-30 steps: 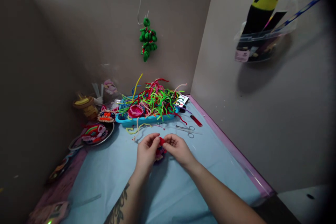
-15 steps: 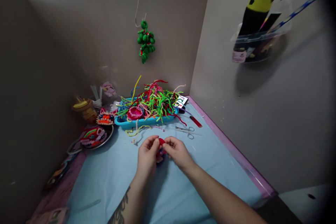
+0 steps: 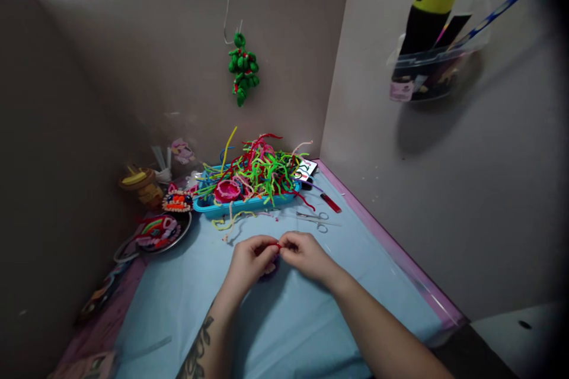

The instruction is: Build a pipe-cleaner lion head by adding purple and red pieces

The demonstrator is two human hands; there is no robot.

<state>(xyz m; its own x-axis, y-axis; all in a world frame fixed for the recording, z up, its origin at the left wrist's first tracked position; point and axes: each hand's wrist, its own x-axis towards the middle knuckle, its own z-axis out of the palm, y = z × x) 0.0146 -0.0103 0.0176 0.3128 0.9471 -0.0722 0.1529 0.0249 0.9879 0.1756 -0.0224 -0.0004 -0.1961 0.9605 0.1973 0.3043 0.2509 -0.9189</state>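
Over the middle of the blue cloth [image 3: 191, 302], my left hand [image 3: 249, 257] and my right hand [image 3: 306, 256] meet fingertip to fingertip. Both are closed in a pinch on a small red pipe cleaner [image 3: 278, 246], which shows only as a sliver between them. Below the left fingers, a purple and pink fuzzy piece [image 3: 269, 269] is partly visible; the hand covers most of it, and whether it joins the red one I cannot tell. Beyond the right hand, scissors [image 3: 320, 223] lie on the cloth.
A blue tray [image 3: 217, 211] heaped with pipe cleaners [image 3: 271, 169] stands at the back. Left of it are a round dish [image 3: 186, 231] of fuzzy crafts and a brown pot [image 3: 149, 192]. A clear holder [image 3: 427, 80] hangs on the right wall; a green ornament [image 3: 242, 68] hangs behind.
My fingertips have come closer together, and the red pipe cleaner, broader before, now shows as a thin sliver. Less of the purple and pink piece shows. The view has shifted slightly.
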